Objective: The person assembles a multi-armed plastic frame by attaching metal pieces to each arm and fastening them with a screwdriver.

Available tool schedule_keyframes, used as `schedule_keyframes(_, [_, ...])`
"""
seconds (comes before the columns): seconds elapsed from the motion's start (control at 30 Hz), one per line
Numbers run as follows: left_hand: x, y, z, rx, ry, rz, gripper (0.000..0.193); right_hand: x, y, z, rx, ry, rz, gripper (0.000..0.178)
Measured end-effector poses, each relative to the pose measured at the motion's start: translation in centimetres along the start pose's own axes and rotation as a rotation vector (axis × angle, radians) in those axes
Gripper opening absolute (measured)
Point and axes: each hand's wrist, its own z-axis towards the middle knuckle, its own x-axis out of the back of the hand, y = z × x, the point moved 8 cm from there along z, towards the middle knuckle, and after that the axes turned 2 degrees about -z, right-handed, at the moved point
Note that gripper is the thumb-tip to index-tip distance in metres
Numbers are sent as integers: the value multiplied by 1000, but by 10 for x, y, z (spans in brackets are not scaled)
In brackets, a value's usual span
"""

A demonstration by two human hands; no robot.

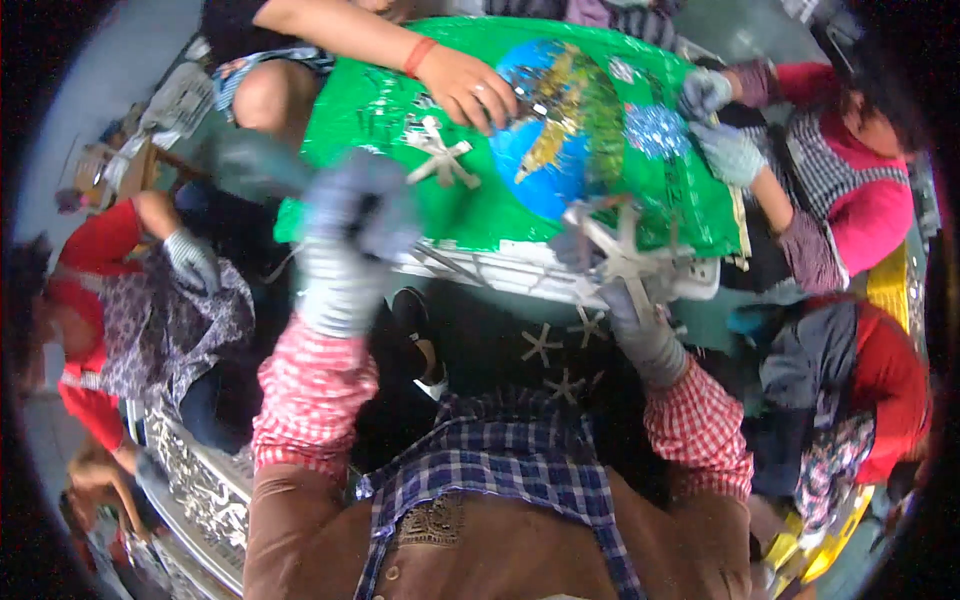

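My left hand, in a grey glove with a striped cuff, is raised at the near left edge of the green-covered table. Motion smears it, but its fingers look curled in. A blurred dark shape sticks out beside it; its kind cannot be made out. In my right hand, also gloved, is a pale grey star-shaped metal piece with several arms, held up over the table's near edge. A similar star-shaped piece lies on the green cover. More star-shaped pieces appear below my right hand, above my lap.
Across the table a bare hand with a red wristband reaches over small shiny pieces. At the right, a co-worker's gloved hands are by a blue glittering pile. Co-workers sit both sides. A tray of metal pieces stands lower left.
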Motion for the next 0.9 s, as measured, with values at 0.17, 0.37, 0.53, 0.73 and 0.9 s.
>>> schedule_keyframes(0.17, [-54, -105, -54, 310, -304, 270, 39, -16, 80, -28, -275, 48, 866, 52])
schedule_keyframes(0.37, [-51, -113, -104, 382, -171, 58, 54, -55, -10, -25, -191, -402, 755, 45])
schedule_keyframes(0.53, [-15, -100, -147, 355, -180, -104, 57, -56, -60, -28, 8, -535, 602, 39])
schedule_keyframes(0.73, [76, -2, -200, -20, 16, -553, 62, -75, -84, -11, 223, -535, 1, 24])
schedule_keyframes(0.9, [125, 175, -292, -909, -3, -673, 33, -89, -72, -14, 159, -553, -117, 25])
